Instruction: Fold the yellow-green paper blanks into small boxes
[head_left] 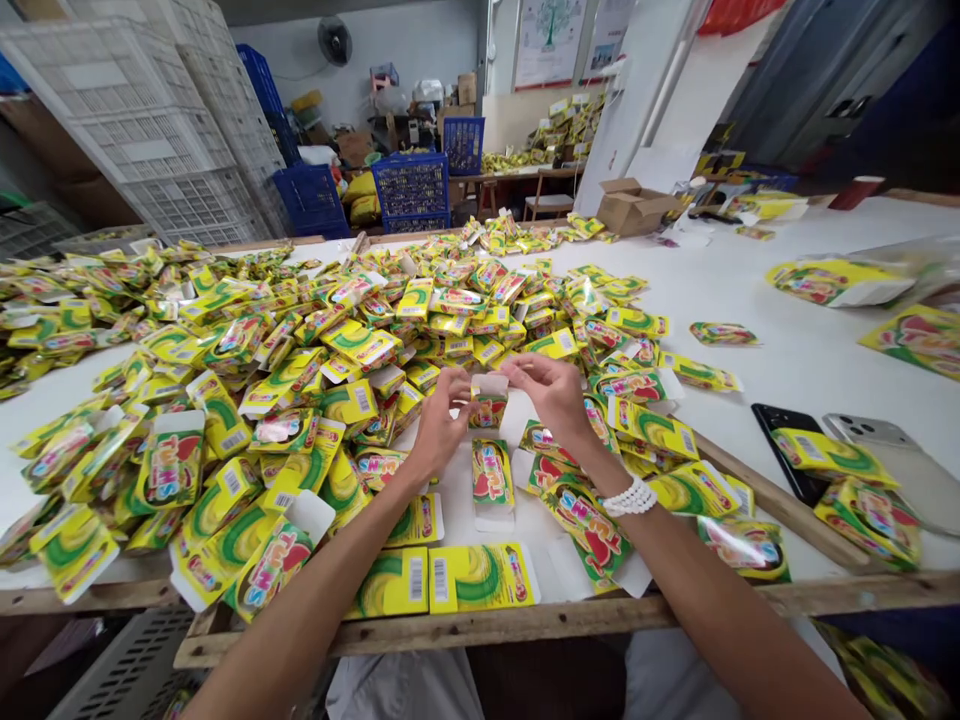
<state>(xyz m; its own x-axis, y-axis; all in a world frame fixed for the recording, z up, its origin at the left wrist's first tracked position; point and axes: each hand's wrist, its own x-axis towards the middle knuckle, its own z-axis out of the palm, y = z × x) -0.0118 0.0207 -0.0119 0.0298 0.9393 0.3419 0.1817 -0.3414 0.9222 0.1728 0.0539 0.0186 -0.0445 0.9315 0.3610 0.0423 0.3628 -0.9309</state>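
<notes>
From my remote station I log, in the head view: one white-topped work table [750, 260] with a wooden edge rail [480, 625] along its near side. Beyond it stand stacked white plastic crates [157, 130], blue plastic crates [409, 190] and an open cardboard box [634, 205], the box at the table's far edge. Next, a large heap of yellow printed cartons [300, 340], lying flat and loose across the table's left and middle. At right I list a black smartphone [787, 450] and a silver smartphone [885, 440], side by side with cartons lying on them. Nearest the camera, the left hand [442, 420] and right hand [551, 395] meet above the table, a small yellow carton [489, 405] held upright between them, its white flap at the top. Left fingers [459, 385] and right fingers [517, 372] press together on its upper edges from either side. One further carton [493, 480] lies flat just below. Last item: a white bead bracelet [628, 497] around the right wrist
</notes>
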